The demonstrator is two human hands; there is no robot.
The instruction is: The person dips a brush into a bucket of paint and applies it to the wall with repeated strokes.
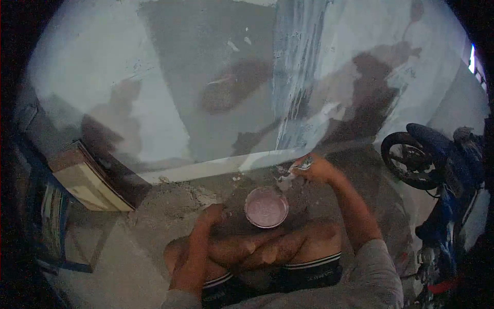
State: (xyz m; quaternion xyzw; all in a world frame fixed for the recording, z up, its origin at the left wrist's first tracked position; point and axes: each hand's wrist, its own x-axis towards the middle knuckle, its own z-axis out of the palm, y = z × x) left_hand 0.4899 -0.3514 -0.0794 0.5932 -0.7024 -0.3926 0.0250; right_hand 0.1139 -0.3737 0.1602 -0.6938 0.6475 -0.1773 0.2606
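Note:
My right hand (315, 169) is closed around a paint-smeared paintbrush (302, 165), low by the foot of the wall. Most of its handle is hidden in the fingers. Between my hands a round tub of pale pinkish-white paint (266, 207) stands on the floor in front of my crossed legs. My left hand (212, 213) is beside my knee, to the left of the tub and apart from it. Its fingers are too dark and blurred to make out. Ahead, the wall (216, 67) has grey areas, white areas and a band of streaky wet-looking strokes.
A motorbike (442, 154) stands at the right, its wheel toward the wall. On the left a wooden box-like piece (92, 177) leans near the wall beside a blue-framed object (64, 232). Crumbled debris (198, 193) lies along the wall's base. Dark shadows fall across the wall.

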